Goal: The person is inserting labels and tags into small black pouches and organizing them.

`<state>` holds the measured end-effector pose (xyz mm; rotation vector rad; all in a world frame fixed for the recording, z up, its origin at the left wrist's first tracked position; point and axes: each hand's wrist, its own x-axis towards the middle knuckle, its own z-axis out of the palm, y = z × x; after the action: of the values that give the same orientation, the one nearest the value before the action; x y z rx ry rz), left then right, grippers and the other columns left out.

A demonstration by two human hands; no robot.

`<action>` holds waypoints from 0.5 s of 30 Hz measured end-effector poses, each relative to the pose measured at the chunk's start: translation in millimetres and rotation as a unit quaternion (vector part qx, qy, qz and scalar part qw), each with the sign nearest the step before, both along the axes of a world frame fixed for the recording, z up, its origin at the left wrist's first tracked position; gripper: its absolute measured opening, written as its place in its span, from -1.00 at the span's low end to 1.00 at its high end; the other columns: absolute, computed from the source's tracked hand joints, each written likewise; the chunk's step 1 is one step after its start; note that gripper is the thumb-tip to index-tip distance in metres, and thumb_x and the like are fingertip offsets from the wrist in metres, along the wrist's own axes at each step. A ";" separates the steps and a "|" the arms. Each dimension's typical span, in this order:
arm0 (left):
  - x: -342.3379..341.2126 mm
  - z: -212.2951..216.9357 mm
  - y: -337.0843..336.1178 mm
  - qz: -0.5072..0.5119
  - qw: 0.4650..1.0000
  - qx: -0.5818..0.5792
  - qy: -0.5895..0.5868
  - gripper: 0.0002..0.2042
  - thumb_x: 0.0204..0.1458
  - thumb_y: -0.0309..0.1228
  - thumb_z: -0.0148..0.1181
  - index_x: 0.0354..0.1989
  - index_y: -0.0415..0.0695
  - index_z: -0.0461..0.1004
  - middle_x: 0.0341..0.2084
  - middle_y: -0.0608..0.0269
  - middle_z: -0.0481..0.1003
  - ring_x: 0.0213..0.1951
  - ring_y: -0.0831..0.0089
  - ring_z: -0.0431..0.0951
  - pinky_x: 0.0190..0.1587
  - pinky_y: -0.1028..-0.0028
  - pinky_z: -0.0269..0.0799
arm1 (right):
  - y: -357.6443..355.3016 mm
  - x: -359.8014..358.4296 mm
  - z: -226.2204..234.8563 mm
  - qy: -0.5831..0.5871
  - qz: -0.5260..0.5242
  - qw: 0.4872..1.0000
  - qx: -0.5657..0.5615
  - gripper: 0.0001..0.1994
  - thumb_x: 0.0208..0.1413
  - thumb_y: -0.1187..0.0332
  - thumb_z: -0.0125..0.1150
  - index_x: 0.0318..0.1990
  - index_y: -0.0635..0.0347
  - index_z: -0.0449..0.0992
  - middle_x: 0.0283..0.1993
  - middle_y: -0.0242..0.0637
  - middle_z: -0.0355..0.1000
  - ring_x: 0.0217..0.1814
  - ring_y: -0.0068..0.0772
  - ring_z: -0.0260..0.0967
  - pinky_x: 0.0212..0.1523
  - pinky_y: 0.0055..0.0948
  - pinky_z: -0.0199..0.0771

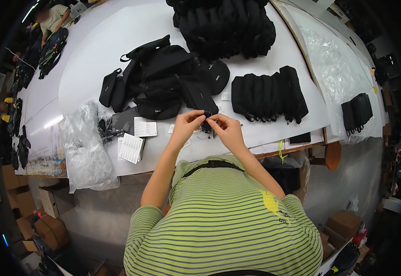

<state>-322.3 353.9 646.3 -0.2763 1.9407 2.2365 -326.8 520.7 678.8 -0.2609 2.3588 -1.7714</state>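
At the near edge of the table, my left hand (188,126) and my right hand (228,132) meet with thumbs and fingers pinched together. Between them is the near end of a long black fabric pouch (196,94), which both hands grip. The exact small part under the fingertips is too small to make out. Thin black cords (205,129) hang just below the fingers. Beyond the hands lies a loose heap of black pouches (159,69). A small white tag (226,96) rests to the right of the held pouch.
A tight row of black pouches (267,96) lies to the right, with a bigger pile (225,27) behind. To the left are printed cards (131,148) and clear plastic bags (85,142). More black pouches (357,112) lie far right. Another person (52,18) works at far left.
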 end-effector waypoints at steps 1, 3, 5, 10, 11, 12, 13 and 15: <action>6.0 -3.1 -0.6 -0.001 1.000 0.000 -0.003 -0.74 -0.03 -0.44 0.21 -0.16 -0.27 0.52 -0.52 0.32 0.49 -0.55 0.66 0.39 -0.49 0.65 0.30 | -0.2 -0.1 1.0 -0.003 -0.001 1.000 0.000 -0.84 0.03 0.32 0.21 -0.36 0.25 0.55 -0.69 -0.43 0.34 -0.67 -0.72 0.16 -0.64 -0.62 0.10; 17.2 -6.6 -1.0 -0.011 0.997 0.066 -0.043 -0.74 -0.01 -0.45 0.18 -0.13 -0.27 0.51 -0.52 0.31 0.49 -0.59 0.65 0.36 -0.53 0.65 0.27 | 2.4 0.3 1.9 0.012 0.049 0.996 0.070 -0.85 0.01 0.32 0.22 -0.37 0.22 0.55 -0.71 -0.39 0.32 -0.70 -0.68 0.15 -0.66 -0.60 0.07; 26.2 -5.5 -2.7 0.003 0.995 0.075 -0.059 -0.74 -0.01 -0.45 0.18 -0.12 -0.25 0.50 -0.53 0.31 0.49 -0.62 0.67 0.33 -0.57 0.66 0.21 | 5.4 0.3 2.9 0.002 0.052 0.996 0.071 -0.86 0.00 0.33 0.22 -0.37 0.22 0.56 -0.72 -0.41 0.29 -0.70 -0.69 0.12 -0.65 -0.60 0.05; 44.1 -6.5 -2.7 0.027 0.992 0.071 -0.102 -0.77 0.00 -0.42 0.20 -0.16 -0.21 0.52 -0.55 0.38 0.46 -0.63 0.75 0.25 -0.61 0.71 0.09 | 4.4 12.6 -1.6 0.011 0.092 0.990 0.107 -0.85 -0.04 0.30 0.22 -0.37 0.18 0.56 -0.72 -0.34 0.32 -0.72 -0.52 0.16 -0.64 -0.51 0.13; 46.5 -5.4 -0.9 0.024 0.994 0.027 -0.102 -0.80 -0.01 -0.42 0.22 -0.21 -0.18 0.54 -0.57 0.40 0.46 -0.64 0.76 0.23 -0.62 0.70 0.08 | 3.1 16.8 -5.6 0.036 0.092 0.990 0.105 -0.84 -0.04 0.30 0.22 -0.37 0.18 0.57 -0.71 -0.33 0.32 -0.72 -0.49 0.17 -0.62 -0.49 0.15; 48.3 -3.6 -0.7 0.021 0.994 0.026 -0.102 -0.80 -0.01 -0.42 0.22 -0.21 -0.18 0.54 -0.57 0.40 0.46 -0.64 0.76 0.23 -0.62 0.70 0.08 | 2.1 19.8 -7.7 0.061 0.092 0.989 0.103 -0.84 -0.04 0.29 0.22 -0.37 0.17 0.57 -0.71 -0.33 0.33 -0.71 -0.46 0.17 -0.61 -0.48 0.18; 49.8 -1.3 -0.6 0.021 0.997 -0.024 -0.064 -0.82 -0.01 -0.41 0.22 -0.25 -0.20 0.54 -0.58 0.41 0.46 -0.65 0.76 0.22 -0.62 0.70 0.09 | 2.0 21.2 -8.1 0.060 0.090 0.989 0.102 -0.84 -0.04 0.29 0.22 -0.37 0.17 0.57 -0.71 -0.33 0.33 -0.71 -0.46 0.17 -0.61 -0.48 0.18; 54.9 0.1 -1.2 0.021 0.997 -0.074 -0.025 -0.84 -0.01 -0.40 0.22 -0.30 -0.22 0.53 -0.59 0.42 0.45 -0.66 0.77 0.20 -0.61 0.71 0.10 | 1.5 24.4 -7.0 0.075 0.108 0.983 0.124 -0.84 -0.03 0.29 0.21 -0.36 0.16 0.57 -0.71 -0.30 0.32 -0.70 -0.44 0.18 -0.58 -0.49 0.21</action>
<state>-267.3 352.6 646.3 -0.3928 2.0946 2.0921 -302.4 522.3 671.8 -0.6067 2.5109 -1.3896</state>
